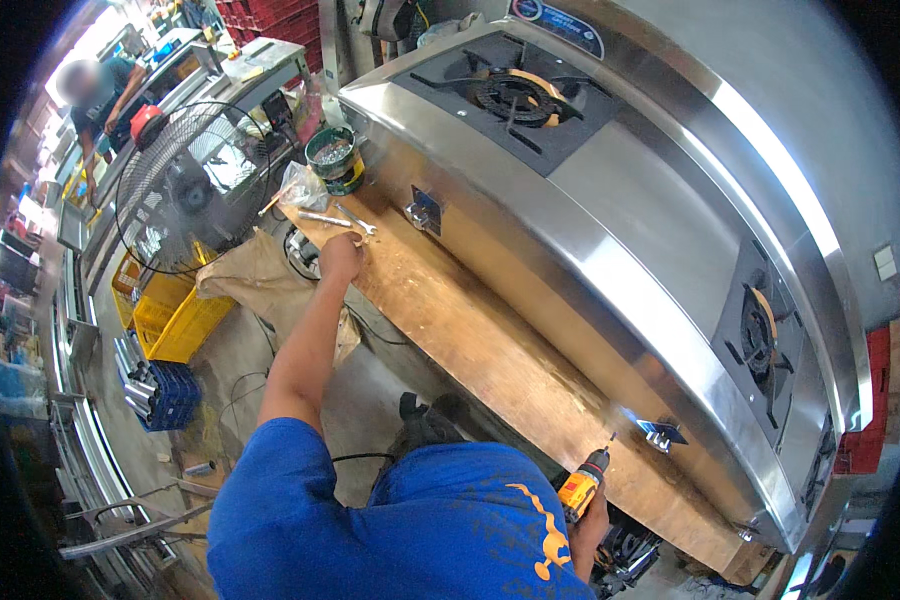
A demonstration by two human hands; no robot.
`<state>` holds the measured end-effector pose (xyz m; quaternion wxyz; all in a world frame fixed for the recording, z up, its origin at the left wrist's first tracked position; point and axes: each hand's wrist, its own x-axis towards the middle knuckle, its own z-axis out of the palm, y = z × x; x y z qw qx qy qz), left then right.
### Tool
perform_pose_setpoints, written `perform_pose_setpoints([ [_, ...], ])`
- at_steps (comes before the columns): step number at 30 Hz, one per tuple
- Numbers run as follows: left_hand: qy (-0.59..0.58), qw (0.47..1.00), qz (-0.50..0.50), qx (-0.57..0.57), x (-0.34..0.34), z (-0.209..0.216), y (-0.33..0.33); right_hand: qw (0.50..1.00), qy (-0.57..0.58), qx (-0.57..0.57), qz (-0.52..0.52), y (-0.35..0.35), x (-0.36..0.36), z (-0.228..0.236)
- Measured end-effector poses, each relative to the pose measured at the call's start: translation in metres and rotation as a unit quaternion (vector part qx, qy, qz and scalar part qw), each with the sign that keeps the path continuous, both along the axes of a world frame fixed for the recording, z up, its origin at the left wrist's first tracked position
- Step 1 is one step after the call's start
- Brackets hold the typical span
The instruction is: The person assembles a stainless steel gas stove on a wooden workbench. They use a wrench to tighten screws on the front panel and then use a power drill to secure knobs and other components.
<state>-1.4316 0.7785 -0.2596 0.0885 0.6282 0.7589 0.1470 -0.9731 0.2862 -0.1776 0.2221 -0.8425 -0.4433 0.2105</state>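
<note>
My right hand (592, 520) grips a yellow and black cordless drill (577, 492), its bit pointing up over the right part of a long wooden board (470, 340). At the board's left end, my left hand (342, 257) rests with its fingers drawn together; whatever may be between them is too small to make out. Just beyond those fingers lie a wrench (358, 220) and a metal rod-like tool (324, 219). Behind the board stands a stainless steel gas stove (530, 215), with a left control fitting (425, 211) and a right one (662, 434) on its front panel.
A tin of small metal parts (332, 152) and a clear plastic bag (305, 188) sit at the board's far left end. On the left are a large fan (192, 190), a yellow crate (178, 325) and a blue crate of metal tubes (167, 398). Another person (100, 110) works farther back.
</note>
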Motion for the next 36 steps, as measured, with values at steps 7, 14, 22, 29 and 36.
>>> perform_pose_setpoints([
  [7, 0.017, 0.992, -0.121, -0.034, -0.027, -0.003, 0.046, 0.995, -0.056, -0.080, 0.035, 0.082, -0.032, -0.012],
  [14, 0.021, 0.987, -0.160, -0.012, -0.029, -0.005, 0.057, 0.991, -0.082, -0.105, 0.016, 0.116, -0.043, -0.026],
  [22, -0.012, 0.981, -0.189, 0.034, -0.005, -0.008, 0.067, 0.981, -0.123, -0.151, 0.014, 0.127, -0.054, -0.042],
  [29, 0.082, 0.974, -0.209, 0.033, -0.005, -0.010, 0.060, 0.986, -0.085, -0.138, 0.050, 0.172, -0.066, -0.038],
  [36, -0.212, 0.947, -0.242, -0.010, 0.023, 0.003, -0.005, 0.978, -0.115, -0.111, 0.135, 0.197, -0.073, -0.019],
])
